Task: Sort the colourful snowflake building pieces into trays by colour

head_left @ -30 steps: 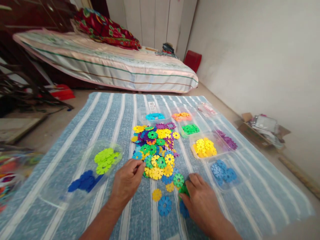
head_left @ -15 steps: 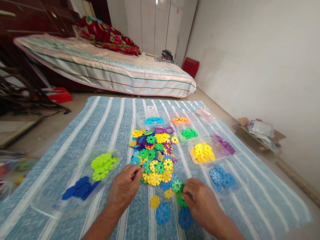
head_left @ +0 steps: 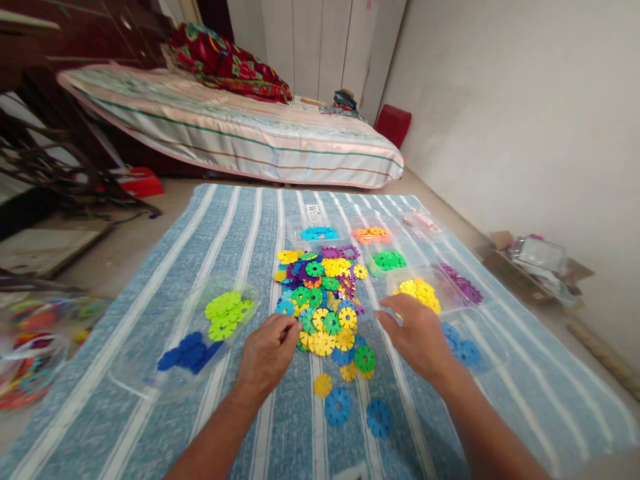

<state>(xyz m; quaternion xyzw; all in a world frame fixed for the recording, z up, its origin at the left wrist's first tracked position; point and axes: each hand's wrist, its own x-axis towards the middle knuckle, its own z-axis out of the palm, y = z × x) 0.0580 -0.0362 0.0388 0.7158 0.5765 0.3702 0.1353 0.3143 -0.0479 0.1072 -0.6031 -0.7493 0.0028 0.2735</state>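
A pile of mixed flower-shaped plastic discs (head_left: 320, 343) lies on the striped cloth between my hands. At its near left edge is my left hand (head_left: 267, 353), closed with thumb and forefinger pressed together; whatever they pinch is hidden. My right hand (head_left: 417, 333) hovers to the right of the pile, thumb and forefinger apart, with no disc visible between them. It partly covers the box of yellow discs (head_left: 420, 293) and the box of blue discs (head_left: 467, 353). A green disc (head_left: 365, 359) and two loose blue discs (head_left: 338, 407) lie nearer me.
Clear boxes hold green discs (head_left: 387, 260), orange discs (head_left: 371, 235), light-blue discs (head_left: 320, 233) and purple pieces (head_left: 463, 283). A left-hand tray (head_left: 133, 387) has lime discs (head_left: 227, 313) and dark-blue discs (head_left: 190, 352). Beyond stands a bed (head_left: 250, 143); a cardboard box (head_left: 515, 267) sits right.
My right hand has moved up and away from the near green discs, and its fingers have parted. The green disc it touched is gone from that spot. My left hand stays by the pile.
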